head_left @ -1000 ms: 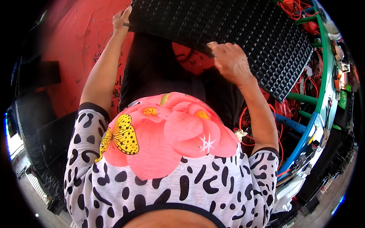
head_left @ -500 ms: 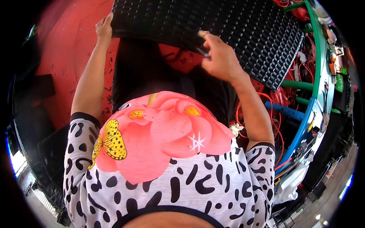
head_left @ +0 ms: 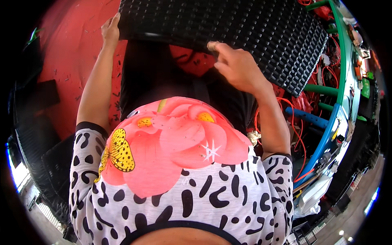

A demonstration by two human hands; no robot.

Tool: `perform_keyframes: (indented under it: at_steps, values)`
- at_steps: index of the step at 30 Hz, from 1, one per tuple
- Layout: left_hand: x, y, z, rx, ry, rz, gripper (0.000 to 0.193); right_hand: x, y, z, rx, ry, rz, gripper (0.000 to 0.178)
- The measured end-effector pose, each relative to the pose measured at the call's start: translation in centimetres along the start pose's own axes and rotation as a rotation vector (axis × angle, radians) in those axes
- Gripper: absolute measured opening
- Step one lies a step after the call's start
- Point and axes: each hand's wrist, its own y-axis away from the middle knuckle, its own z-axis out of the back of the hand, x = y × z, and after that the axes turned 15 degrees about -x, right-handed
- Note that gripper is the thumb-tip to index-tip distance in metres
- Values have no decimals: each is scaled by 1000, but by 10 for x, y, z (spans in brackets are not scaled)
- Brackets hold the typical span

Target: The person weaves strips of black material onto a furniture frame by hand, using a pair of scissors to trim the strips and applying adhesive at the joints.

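Note:
A large black woven panel [head_left: 245, 32] lies tilted across the top of the view, in front of my lap. My left hand [head_left: 110, 29] is closed around its left edge near the near corner. Along the near edge, my right hand [head_left: 239, 67] is half curled, its index finger stretched onto the rim. That fingertip has a tan covering [head_left: 211, 45]. The other fingers are folded into the palm, and whatever they hold is hidden. Under the panel's near edge my dark-clothed legs [head_left: 145, 73] show.
Red flooring [head_left: 77, 61] with scattered dark scraps spreads on the left. At the right stands a green and blue frame [head_left: 341, 61] with tools along its top. Red cords [head_left: 300, 139] hang under it. Dark boxy shapes [head_left: 38, 98] stand at far left.
My right hand has moved slightly down and left along the panel's near edge. A thin dark tool seen by its fingers before is now out of sight. My left hand keeps its hold.

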Motion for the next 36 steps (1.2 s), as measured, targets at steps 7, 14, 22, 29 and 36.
perform_keyframes:
  at_steps: [7,14,22,29,36]
  values:
    - [-12,5,-6,9,-23,-14,41,-20,33,9,16,-303,-518,60]
    - [-17,9,-7,-27,21,-58,40,-8,48,24,-64,-733,-112,58]
    - [-6,1,-7,-12,-10,-13,40,28,67,32,-105,-531,8,21]
    - [1,-2,-9,-27,37,-11,42,10,60,26,-434,-577,-314,23]
    - [-1,-3,-4,24,-35,-63,39,-41,37,-16,-416,390,85,34]
